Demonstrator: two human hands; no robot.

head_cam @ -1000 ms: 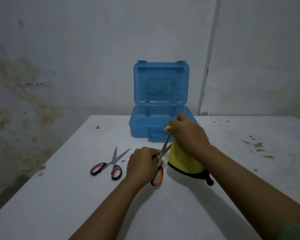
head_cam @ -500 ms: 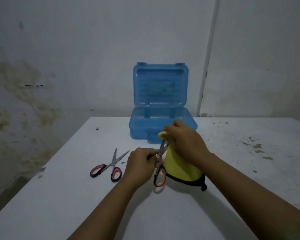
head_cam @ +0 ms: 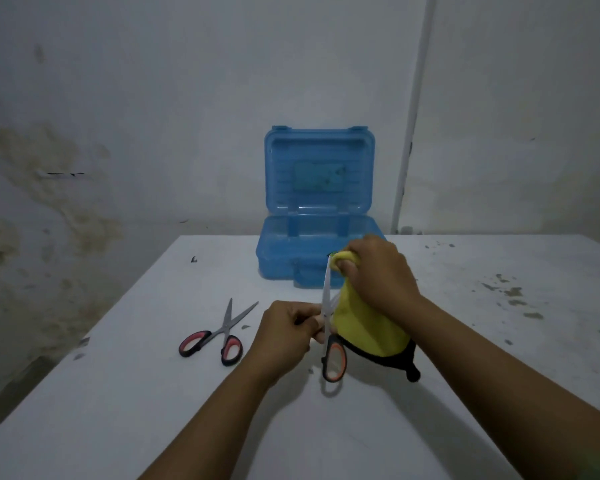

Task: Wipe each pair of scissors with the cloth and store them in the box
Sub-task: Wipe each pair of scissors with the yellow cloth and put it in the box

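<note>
- Steel blades make the held scissors [head_cam: 327, 306] stiff and sharp; I judge the orange handle loops at 6 o'clock the safest hold.
- Left hand [head_cam: 284, 329] grasps them near the pivot; right hand [head_cam: 378, 271] clenches the soft yellow cloth [head_cam: 364, 327] around the tip.
- Second scissors [head_cam: 219, 332] lie at 9 o'clock; blue box [head_cam: 317, 216] stands open at 12.
- Blade tip and box interior are hidden.

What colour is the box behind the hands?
Blue, see-through plastic; the box shows best in the head view.

wall [head_cam: 153, 98]: white, stained brown at left | pipe [head_cam: 411, 133]: white, vertical | table [head_cam: 118, 393]: white, scuffed | light: dim
</note>
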